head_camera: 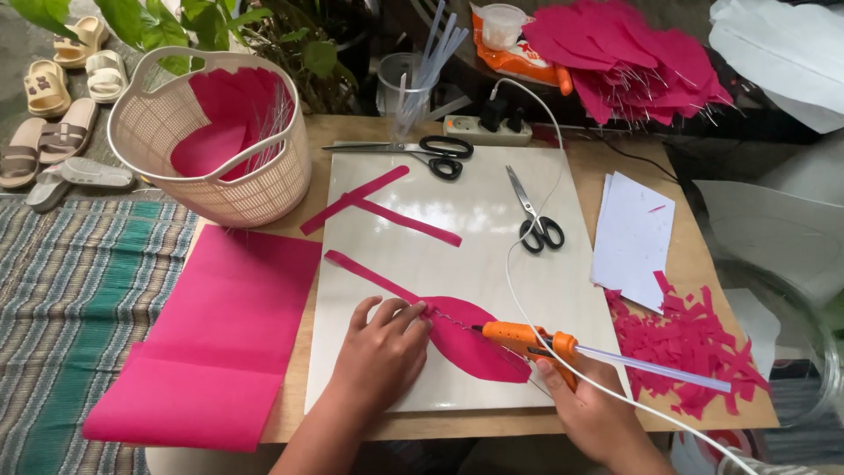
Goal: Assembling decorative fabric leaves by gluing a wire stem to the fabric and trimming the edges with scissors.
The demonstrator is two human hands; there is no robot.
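The petal [479, 347] (pink, leaf-shaped) is laid on the white board [492, 229], pressed flat under the spread fingers of the left hand [382, 352]. An orange glue gun [527, 339] is gripped in the right hand [589, 409], its nozzle touching the petal. The basket [211, 132] is filled with pink petals and wires; glue sticks are stood in a clear cup [404, 84].
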